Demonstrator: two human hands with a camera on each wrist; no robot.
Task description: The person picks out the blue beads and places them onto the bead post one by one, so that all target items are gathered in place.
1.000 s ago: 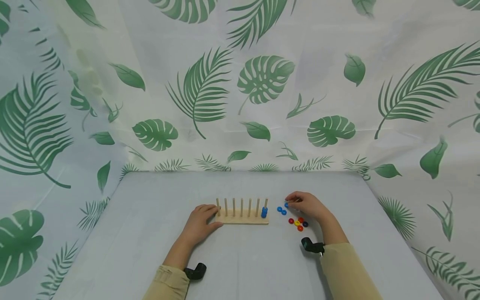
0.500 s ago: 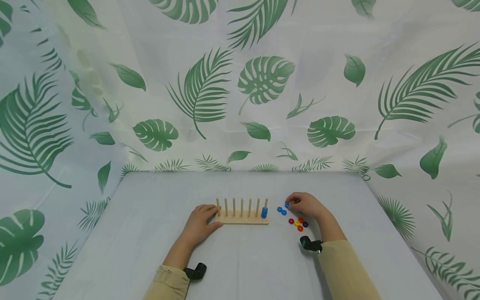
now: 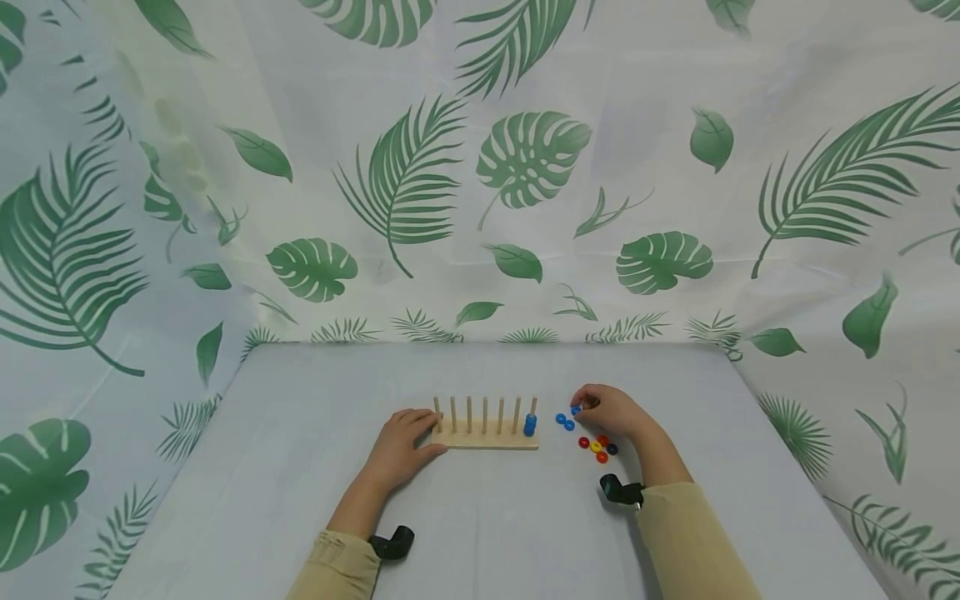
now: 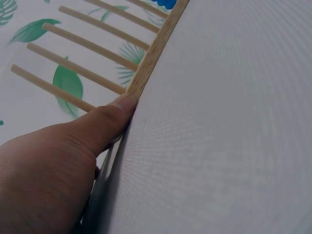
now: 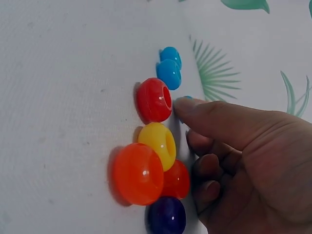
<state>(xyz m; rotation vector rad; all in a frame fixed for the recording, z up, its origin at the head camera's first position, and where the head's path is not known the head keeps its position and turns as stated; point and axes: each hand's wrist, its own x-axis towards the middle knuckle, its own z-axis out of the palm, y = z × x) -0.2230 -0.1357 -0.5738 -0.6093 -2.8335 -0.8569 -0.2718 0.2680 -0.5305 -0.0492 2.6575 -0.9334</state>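
My left hand (image 3: 397,450) grips the left end of a wooden peg board (image 3: 487,443), thumb along its front edge and fingers behind. A row of upright pegs rises from the board. Blue beads (image 3: 529,426) are stacked on its rightmost peg; the other pegs are bare. To the right, my right hand (image 3: 611,412) pinches a blue bead (image 3: 576,410) low at the table. In the right wrist view the thumb hides most of that bead. Two more blue beads (image 5: 169,74) lie just left of the fingertips.
Nearer the right wrist lies a loose cluster: a red bead (image 5: 155,100), a yellow bead (image 5: 157,145), orange beads (image 5: 139,174) and a dark blue bead (image 5: 167,215). The white-covered table (image 3: 480,517) meets a leaf-print curtain (image 3: 420,275) at the back.
My right hand has shifted very slightly, its fingers closing further around the blue bead and its wrist edging left. The left hand and peg board stay put.
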